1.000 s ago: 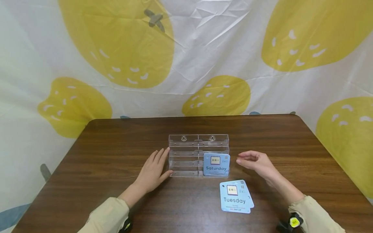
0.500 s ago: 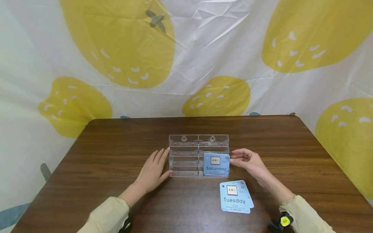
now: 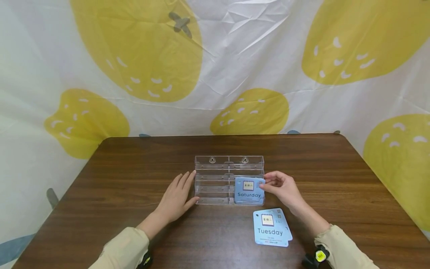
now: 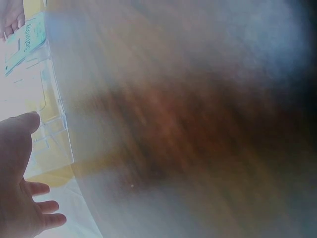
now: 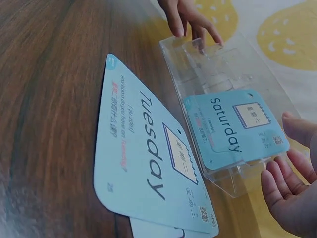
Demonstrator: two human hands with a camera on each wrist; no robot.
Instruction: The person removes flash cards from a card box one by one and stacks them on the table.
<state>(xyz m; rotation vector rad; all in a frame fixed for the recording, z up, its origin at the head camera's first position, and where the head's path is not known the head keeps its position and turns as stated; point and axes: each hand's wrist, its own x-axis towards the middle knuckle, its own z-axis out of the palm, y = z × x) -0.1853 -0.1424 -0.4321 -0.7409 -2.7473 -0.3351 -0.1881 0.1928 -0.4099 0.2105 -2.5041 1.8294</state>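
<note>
A clear plastic card holder (image 3: 212, 183) with tiered pockets in two columns is on the wooden table. In its lower right pocket sits a blue Saturday flashcard (image 3: 249, 195), leaning back. My right hand (image 3: 283, 188) is at the card's upper right corner, thumb over the front and fingers curled behind the edge; the right wrist view has the corner of the Saturday flashcard (image 5: 237, 129) between them. My left hand (image 3: 176, 198) rests against the holder's left side, fingers extended and thumb at the lower front corner. A Tuesday flashcard (image 3: 270, 228) lies flat in front of the holder.
Another card (image 3: 289, 233) peeks out from under the Tuesday one. The brown tabletop (image 3: 151, 157) extends around the holder, and a white cloth (image 3: 168, 119) with yellow fruit prints hangs behind the table.
My right hand has moved left from beside the holder to the Saturday flashcard's right edge, its thumb now overlapping the card. The left hand, holder and cards have stayed in place.
</note>
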